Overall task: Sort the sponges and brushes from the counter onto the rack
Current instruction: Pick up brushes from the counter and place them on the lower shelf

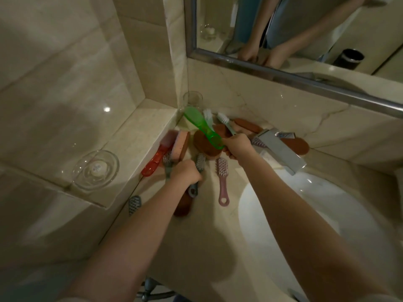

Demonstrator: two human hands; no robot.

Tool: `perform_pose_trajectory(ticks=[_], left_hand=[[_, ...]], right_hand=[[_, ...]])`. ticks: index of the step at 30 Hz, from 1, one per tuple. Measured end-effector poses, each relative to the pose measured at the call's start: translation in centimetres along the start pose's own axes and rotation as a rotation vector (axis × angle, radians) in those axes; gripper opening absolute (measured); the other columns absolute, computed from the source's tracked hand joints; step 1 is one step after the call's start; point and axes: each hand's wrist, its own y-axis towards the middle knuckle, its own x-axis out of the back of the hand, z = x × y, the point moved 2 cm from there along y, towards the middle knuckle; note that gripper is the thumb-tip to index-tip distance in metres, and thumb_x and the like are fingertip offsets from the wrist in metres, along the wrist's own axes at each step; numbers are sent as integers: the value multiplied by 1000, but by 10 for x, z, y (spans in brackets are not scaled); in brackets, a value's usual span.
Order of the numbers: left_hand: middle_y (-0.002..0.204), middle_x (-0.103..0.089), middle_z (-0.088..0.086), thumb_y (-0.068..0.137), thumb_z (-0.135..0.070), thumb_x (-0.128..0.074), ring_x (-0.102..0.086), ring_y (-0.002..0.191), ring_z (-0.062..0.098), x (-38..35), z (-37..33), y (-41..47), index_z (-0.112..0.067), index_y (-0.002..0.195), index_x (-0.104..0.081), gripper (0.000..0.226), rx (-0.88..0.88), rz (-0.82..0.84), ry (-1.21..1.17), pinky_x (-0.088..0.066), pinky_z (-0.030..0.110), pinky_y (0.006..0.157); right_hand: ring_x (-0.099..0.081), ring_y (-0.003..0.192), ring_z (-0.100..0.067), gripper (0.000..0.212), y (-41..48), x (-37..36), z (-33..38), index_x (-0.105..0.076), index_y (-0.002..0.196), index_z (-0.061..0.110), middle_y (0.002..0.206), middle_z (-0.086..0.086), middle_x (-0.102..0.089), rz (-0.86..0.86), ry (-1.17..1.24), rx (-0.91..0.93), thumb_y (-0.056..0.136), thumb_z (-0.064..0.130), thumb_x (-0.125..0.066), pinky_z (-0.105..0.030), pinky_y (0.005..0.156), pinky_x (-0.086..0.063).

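Forearms [135, 236] reach in from 6 o'clock over the surface [202, 243]. Left grip [185, 173] is clamped round a grey brush [200, 161]. Right grip [236, 147], at its 1 o'clock, clamps a green brush [201, 124] by the handle. Pink brush [222, 179] lies at the left grip's 3 o'clock, red brush [153, 159] and orange sponge [181, 147] at its 10 o'clock.

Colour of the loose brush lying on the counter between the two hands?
Dusty pink brush, clearest in the head view.
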Motion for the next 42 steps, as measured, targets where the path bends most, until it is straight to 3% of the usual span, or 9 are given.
perform_pose_trajectory(ticks=[4, 9, 13, 17, 21, 26, 30, 38, 42], left_hand=[[115, -64, 15, 82, -29, -65, -60, 105, 31, 7, -5, -4, -3, 110, -61, 38, -31, -12, -55, -45, 31, 78], [100, -71, 13, 81, -29, -69, -65, 92, 27, 17, 0, -18, -1, 97, -70, 32, -50, -68, -271, -49, 29, 77], [69, -59, 3, 84, -23, -67, -56, 69, 18, 31, -4, -42, -5, 76, -65, 20, -151, -125, -432, -38, 24, 56], [70, -51, -4, 83, -20, -69, -54, 68, 15, 38, -28, -59, -6, 78, -66, 16, -242, -212, -562, -46, 29, 74], [56, -51, 3, 82, -18, -69, -50, 58, 18, 31, -66, -73, -7, 67, -60, 20, -345, -217, -680, -42, 31, 63], [52, -51, 1, 86, -13, -63, -45, 43, 9, 5, -129, -97, -14, 62, -54, 26, -399, -101, -753, -40, 19, 45], [36, -51, -6, 88, -9, -60, -44, 30, 1, -22, -180, -116, -9, 63, -56, 25, -479, -54, -761, -38, 11, 40], [36, -53, -5, 88, -3, -58, -47, 30, 2, -90, -265, -151, -9, 61, -49, 29, -544, 85, -749, -38, 11, 41], [55, -54, 8, 89, -3, -57, -48, 29, 1, -118, -301, -168, -9, 65, -49, 26, -537, 138, -712, -37, 9, 38]], right_hand=[[-47, 39, -12, 29, -17, 18, -5, -60, 62, 8, 55, -9, -56, -14, 70, 77, 90, 16, -60, -19, 37, -35], [-43, 27, -3, 30, -40, 40, -6, -55, 64, 10, 33, 5, -51, -40, 199, 145, 94, 7, -54, -15, 32, -32], [-45, 30, -4, 25, -57, 58, -9, -55, 70, 10, 42, -1, -53, -75, 268, 193, 94, 6, -53, -15, 35, -36], [-44, 30, -3, 26, -80, 83, -13, -52, 69, 10, 55, -9, -50, -114, 306, 232, 95, 5, -52, -17, 36, -36], [-43, 32, -5, 27, -102, 116, -32, -51, 69, 10, 55, -9, -50, -157, 321, 300, 95, 3, -50, -18, 38, -33], [-44, 36, -5, 26, -135, 179, -79, -49, 71, 12, 57, -8, -50, -230, 369, 279, 96, 5, -49, -18, 41, -33], [-43, 34, -4, 25, -161, 229, -125, -50, 71, 10, 57, -10, -50, -309, 361, 245, 96, 3, -50, -16, 39, -33], [-47, 37, -5, 24, -209, 303, -228, -53, 72, 10, 56, -9, -53, -370, 375, 175, 94, 1, -52, -17, 41, -35], [-49, 40, -7, 23, -235, 334, -273, -54, 72, 10, 55, -6, -54, -408, 380, 149, 93, 1, -53, -18, 43, -38]])
